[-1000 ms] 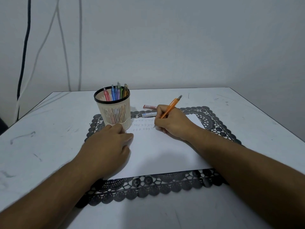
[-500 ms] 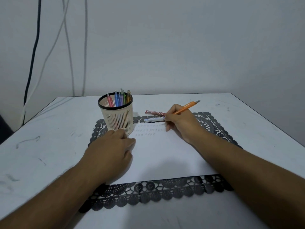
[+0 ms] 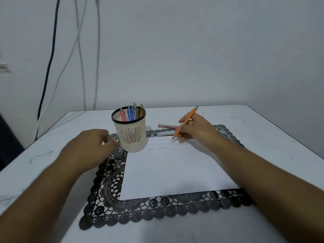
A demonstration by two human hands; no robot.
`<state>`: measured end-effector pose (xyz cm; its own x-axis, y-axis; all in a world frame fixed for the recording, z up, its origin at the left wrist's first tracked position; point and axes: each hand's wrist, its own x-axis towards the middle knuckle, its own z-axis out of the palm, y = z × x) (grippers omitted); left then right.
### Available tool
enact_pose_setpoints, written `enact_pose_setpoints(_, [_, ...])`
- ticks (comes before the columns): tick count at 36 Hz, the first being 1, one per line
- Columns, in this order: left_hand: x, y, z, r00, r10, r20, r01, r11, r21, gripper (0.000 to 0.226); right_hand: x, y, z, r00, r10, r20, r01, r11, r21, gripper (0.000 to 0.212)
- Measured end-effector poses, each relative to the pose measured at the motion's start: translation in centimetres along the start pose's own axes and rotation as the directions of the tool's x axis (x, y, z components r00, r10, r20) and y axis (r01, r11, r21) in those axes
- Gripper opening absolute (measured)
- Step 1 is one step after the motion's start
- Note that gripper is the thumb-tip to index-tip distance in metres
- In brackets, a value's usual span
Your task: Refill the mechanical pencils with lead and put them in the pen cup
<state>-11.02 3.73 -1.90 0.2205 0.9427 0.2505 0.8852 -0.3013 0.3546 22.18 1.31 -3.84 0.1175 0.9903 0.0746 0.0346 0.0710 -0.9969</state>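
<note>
We take the pen cup (image 3: 129,129) as our landmark, standing on a white table (image 3: 263,130). A black lace mat (image 3: 157,207) spreads under and in front of it, and a white paper sheet (image 3: 175,172) lies on the mat just right of the cup, with faint pencil marks near its far edge. Our left hand (image 3: 87,148) hovers just left of the cup, blurred, fingers loosely curled and holding nothing. Our right hand (image 3: 196,128), right of the cup, pinches the orange mechanical pencil (image 3: 185,122), tip at the paper. It should be light, stiff and a little slick, so we would grip mid-barrel. Two lead cases (image 3: 166,129) lie between cup and right hand, labels unreadable. Coloured pencils (image 3: 131,113) stand inside the cup; we cannot count them surely.
</note>
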Motion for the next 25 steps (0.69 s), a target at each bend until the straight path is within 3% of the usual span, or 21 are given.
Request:
enact_pose_setpoints(2, [1.0, -1.6, 0.7, 0.998, -0.059, -0.014, 0.059, 0.998, -0.003, 0.022, -0.1, -0.7, -0.3, 0.999, -0.029, -0.017, 0.027, 0.995, -0.099, 0.024])
enact_pose_setpoints(5, [1.5, -2.5, 1.9, 0.998, -0.062, 0.017, 0.065, 0.963, -0.262, 0.076, 0.1, -2.4, 0.1, 0.999, -0.048, -0.020, 0.046, 0.995, -0.094, 0.009])
enact_pose_setpoints(7, [1.4, -1.7, 2.3, 0.997, -0.035, 0.066, 0.064, 0.851, -0.521, 0.105, 0.2, -3.5, 0.8, 0.998, -0.063, -0.023, 0.061, 0.995, -0.085, 0.009])
enact_pose_setpoints(9, [1.1, -0.7, 2.9, 0.995, -0.007, 0.098, 0.068, 0.766, -0.639, 0.121, 0.2, -4.5, 1.6, 0.993, -0.116, -0.024, 0.113, 0.987, -0.114, 0.015])
enact_pose_setpoints(11, [1.0, 0.2, 3.6, 0.996, -0.010, 0.087, 0.066, 0.747, -0.662, 0.129, 0.0, -5.7, 2.6, 0.980, -0.198, -0.016, 0.193, 0.968, -0.163, 0.015])
enact_pose_setpoints(14, [1.1, 1.0, 4.3, 0.999, -0.027, 0.039, 0.046, 0.745, -0.666, 0.132, -0.4, -7.7, 4.4, 0.938, -0.345, -0.022, 0.337, 0.927, -0.167, 0.006])
enact_pose_setpoints(18, [1.2, 1.5, 5.2, 0.999, 0.037, -0.005, -0.033, 0.783, -0.622, 0.112, -0.5, -9.8, 6.5, 0.846, -0.533, -0.025, 0.504, 0.813, -0.290, 0.030])
enact_pose_setpoints(25, [0.7, 1.8, 5.2, 0.998, 0.047, -0.046, -0.065, 0.806, -0.588, 0.092, 0.5, -10.4, 9.9, 0.769, -0.635, 0.078, 0.541, 0.580, -0.609, 0.062])
